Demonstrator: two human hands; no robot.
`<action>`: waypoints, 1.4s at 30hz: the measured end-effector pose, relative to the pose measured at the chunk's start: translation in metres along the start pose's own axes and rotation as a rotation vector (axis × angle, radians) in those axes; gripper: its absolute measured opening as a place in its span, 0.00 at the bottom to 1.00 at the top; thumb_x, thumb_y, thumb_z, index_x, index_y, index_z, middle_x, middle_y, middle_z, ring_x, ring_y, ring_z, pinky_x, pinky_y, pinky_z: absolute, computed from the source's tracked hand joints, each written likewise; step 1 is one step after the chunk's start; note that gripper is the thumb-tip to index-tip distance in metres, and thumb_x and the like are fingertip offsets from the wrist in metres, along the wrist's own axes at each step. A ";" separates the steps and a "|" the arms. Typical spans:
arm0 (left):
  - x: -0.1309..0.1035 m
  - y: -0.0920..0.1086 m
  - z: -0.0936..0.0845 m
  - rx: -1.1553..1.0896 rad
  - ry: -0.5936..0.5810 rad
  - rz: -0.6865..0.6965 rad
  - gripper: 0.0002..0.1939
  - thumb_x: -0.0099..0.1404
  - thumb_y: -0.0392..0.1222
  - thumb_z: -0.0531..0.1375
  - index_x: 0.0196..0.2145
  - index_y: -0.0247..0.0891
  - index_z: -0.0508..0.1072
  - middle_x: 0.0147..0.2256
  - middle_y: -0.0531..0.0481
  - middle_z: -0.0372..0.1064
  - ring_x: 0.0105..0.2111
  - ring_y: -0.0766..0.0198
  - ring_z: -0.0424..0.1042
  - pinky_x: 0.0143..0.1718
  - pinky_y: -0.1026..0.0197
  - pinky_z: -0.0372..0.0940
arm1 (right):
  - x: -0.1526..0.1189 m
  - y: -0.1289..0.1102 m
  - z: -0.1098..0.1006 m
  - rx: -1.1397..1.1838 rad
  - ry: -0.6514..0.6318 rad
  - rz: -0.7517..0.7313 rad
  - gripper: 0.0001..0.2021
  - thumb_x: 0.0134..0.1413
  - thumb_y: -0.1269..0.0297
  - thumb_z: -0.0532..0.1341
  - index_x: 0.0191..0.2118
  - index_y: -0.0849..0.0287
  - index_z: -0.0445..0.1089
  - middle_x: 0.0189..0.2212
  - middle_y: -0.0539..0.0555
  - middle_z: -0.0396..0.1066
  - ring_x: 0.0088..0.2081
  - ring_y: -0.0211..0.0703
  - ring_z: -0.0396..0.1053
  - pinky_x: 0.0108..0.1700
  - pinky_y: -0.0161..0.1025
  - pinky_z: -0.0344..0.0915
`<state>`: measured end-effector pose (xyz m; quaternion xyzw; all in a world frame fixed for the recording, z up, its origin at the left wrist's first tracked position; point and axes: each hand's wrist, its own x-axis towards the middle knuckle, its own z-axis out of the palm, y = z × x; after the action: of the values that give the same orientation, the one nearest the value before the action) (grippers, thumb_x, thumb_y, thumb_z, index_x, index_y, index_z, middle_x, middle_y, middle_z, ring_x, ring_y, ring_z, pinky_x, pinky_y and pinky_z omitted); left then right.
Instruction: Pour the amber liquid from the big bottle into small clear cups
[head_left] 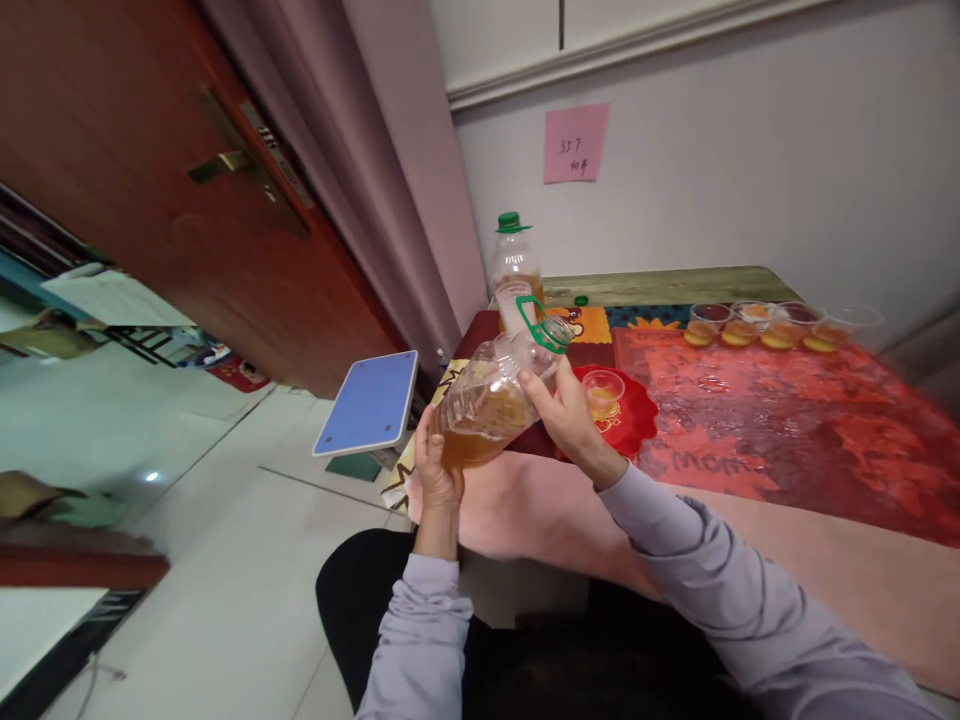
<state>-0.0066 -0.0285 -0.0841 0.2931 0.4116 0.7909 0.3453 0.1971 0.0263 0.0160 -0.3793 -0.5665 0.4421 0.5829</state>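
A large clear plastic bottle [487, 405], part full of amber liquid, is tilted in my two hands with its mouth up and to the right. My left hand [437, 465] wraps the base. Close to the neck, under the green carry ring, my right hand [559, 405] grips the bottle. No cap shows on its mouth. Just right of the right hand, a clear cup [602, 390] with some yellow liquid stands on a red scalloped plate [637, 425]. Behind the bottle are a stack of clear cups [513, 300] and a second bottle [516, 258] with a green cap.
A loose green cap [581, 300] lies at the table's back. Several clear cups [780, 330] with yellow liquid line the back right of the wet-looking red table cover [705, 400]. A blue-topped stool [367, 403] stands left of the table, near a brown door [187, 200].
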 end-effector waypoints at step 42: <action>0.015 0.015 -0.002 0.124 0.119 -0.081 0.36 0.47 0.44 0.78 0.55 0.45 0.79 0.52 0.50 0.78 0.49 0.59 0.77 0.62 0.53 0.67 | 0.074 0.011 -0.135 -1.158 -0.382 0.020 0.32 0.55 0.50 0.75 0.63 0.57 0.75 0.53 0.63 0.82 0.53 0.61 0.81 0.52 0.45 0.74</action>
<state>-0.0219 -0.0241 -0.0698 0.2495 0.4910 0.7654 0.3329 0.3285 0.1079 0.0205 -0.5539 -0.8058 0.1280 0.1657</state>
